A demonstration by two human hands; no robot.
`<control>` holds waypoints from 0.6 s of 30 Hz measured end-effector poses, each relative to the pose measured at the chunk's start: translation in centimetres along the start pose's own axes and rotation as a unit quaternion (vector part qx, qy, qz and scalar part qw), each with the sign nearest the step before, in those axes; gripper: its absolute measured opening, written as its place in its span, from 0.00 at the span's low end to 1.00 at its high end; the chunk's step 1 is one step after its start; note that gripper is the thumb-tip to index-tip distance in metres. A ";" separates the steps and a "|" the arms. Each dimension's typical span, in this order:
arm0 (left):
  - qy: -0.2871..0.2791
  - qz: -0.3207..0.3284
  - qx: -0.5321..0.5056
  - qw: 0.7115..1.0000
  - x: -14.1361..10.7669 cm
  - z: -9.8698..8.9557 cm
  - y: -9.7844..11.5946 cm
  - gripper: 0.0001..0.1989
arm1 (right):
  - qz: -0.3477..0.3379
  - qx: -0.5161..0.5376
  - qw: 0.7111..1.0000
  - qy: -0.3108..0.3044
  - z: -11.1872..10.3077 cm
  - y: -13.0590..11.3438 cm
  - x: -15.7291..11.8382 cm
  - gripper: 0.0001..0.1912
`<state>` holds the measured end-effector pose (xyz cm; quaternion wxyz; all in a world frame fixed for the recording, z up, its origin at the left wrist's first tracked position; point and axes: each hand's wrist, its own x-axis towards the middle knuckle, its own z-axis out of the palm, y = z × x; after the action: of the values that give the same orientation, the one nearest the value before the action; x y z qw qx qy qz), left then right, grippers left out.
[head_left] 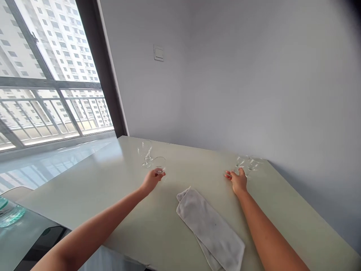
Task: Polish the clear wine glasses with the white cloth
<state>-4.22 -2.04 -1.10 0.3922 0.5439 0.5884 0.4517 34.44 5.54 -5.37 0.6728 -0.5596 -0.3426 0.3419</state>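
L hand [151,180], just L of ctr frame, is closed w/ thumb & fingers round the lower part of a clear stemmed glass [160,163]; its round bowl shows just above the fingers. Behind it, slightly up & L, more clear glasses [147,144] stand close tog., outlines overlapping, exact no. hard to tell. R hand [239,182], R of ctr, has fingers spread apart, right at a 2nd glass cluster [253,163] nr the table's far R corner; can't tell if it grips one or only touches, as the clear glass & fingers overlap. Both arms reach in fr. btm edge, one each side. Betw. them, lower ctr to lower R, a grey cloth [211,226] lies folded at a slant on the pale table [141,229], apart fr. both hands. Far lower L: a greenish glass item [12,217], cut by frame edge, w/ a dark flat object [42,242] nr it, part hidden by L forearm. Upper L: window w/ dark frame [53,83], railing [56,99] & tall bldg [66,34] outside. Upper ctr: light switch [158,53] on grey wall [254,75].
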 end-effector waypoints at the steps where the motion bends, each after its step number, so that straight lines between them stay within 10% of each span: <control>1: 0.014 -0.009 0.003 1.000 -0.2 -1.5 -0.7 0.10 | 0.000 0.000 1.000 -0.006 0.1 0.1 0.3 0.25; 8: 0.082 -0.049 0.003 0.995 0.8 -8.0 -3.3 0.15 | -0.008 -0.024 0.999 -0.031 0.1 0.8 1.8 0.22; 18: 0.106 -0.069 0.020 0.992 2.7 -8.9 -3.6 0.17 | -0.041 -0.127 0.990 -0.036 0.6 1.6 0.4 0.17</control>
<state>-14.02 -0.29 -1.89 0.3466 0.4590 0.6719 0.4667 34.00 6.37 -6.83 0.5972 -0.6132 -0.4297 0.2876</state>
